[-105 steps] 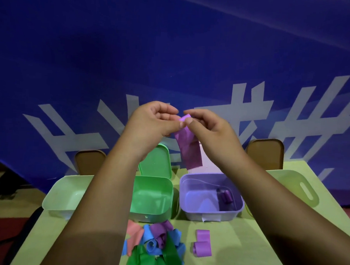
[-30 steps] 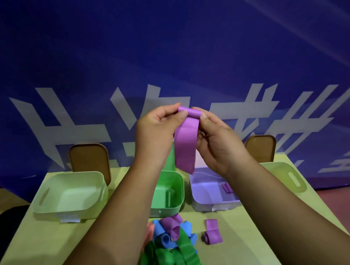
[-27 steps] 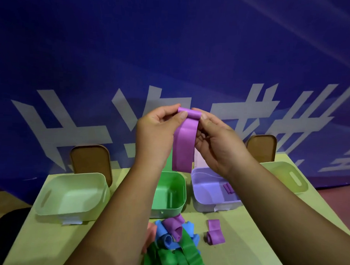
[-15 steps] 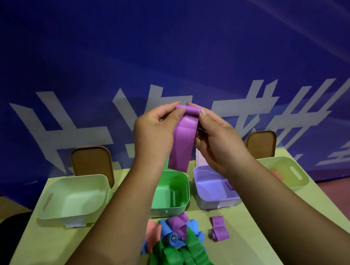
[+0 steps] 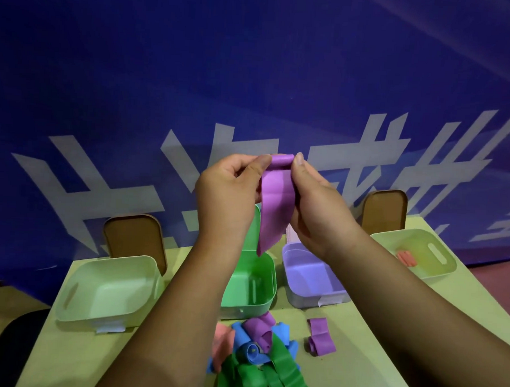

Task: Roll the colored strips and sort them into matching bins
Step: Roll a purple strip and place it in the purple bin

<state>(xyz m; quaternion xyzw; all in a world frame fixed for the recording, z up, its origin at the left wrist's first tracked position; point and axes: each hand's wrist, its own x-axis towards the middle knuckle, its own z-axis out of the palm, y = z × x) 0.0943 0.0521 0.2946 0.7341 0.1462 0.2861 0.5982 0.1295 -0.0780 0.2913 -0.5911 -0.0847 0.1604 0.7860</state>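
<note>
A purple strip (image 5: 275, 203) hangs in the air above the bins, its top end curled into a small roll. My left hand (image 5: 227, 192) and my right hand (image 5: 314, 201) both pinch that rolled top between thumb and fingers. Below stand a green bin (image 5: 260, 302) and a purple bin (image 5: 303, 268), the latter partly hidden by my right forearm. On the table in front lies a pile of green, blue, purple and pink strips (image 5: 255, 357), and a loose purple strip (image 5: 320, 338) lies to its right.
A pale green bin (image 5: 106, 289) stands at the left and another pale green bin (image 5: 420, 253) at the far right holds a pink roll (image 5: 406, 258). Brown lids (image 5: 135, 237) lean behind the bins. A blue banner wall rises right behind the table.
The roll at the strip's top has grown and the hanging tail has become shorter. Both hands stay at about the same height above the bins.
</note>
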